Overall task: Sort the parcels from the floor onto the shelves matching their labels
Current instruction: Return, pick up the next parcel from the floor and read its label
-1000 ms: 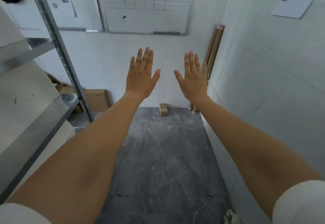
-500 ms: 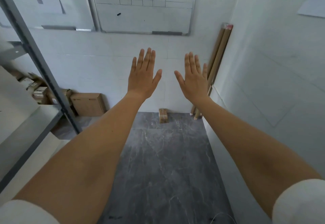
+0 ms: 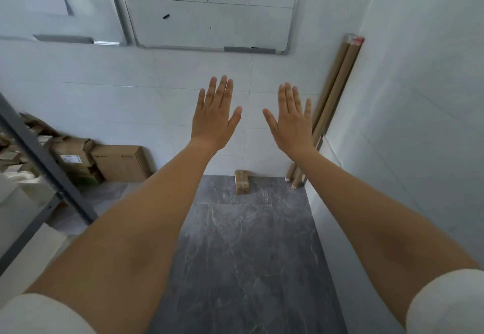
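Note:
My left hand (image 3: 213,118) and my right hand (image 3: 292,121) are stretched out in front of me, backs toward me, fingers spread, holding nothing. A small brown taped parcel (image 3: 242,182) lies on the dark marble floor against the far wall, below and between my hands. More cardboard parcels, among them a flat box (image 3: 121,162) and a labelled one (image 3: 72,159), are piled at the wall on the left. The grey metal shelf post (image 3: 39,160) stands at the left edge, partly hiding that pile.
Brown cardboard tubes (image 3: 332,103) lean in the right corner. A whiteboard (image 3: 209,8) hangs on the far wall. A white wall runs close along the right side. The dark floor (image 3: 248,255) stretches from me to the far wall.
My view has turned right and moved forward, so the shelf slid toward the left edge and more of the parcel pile shows. My hands have stayed raised and spread.

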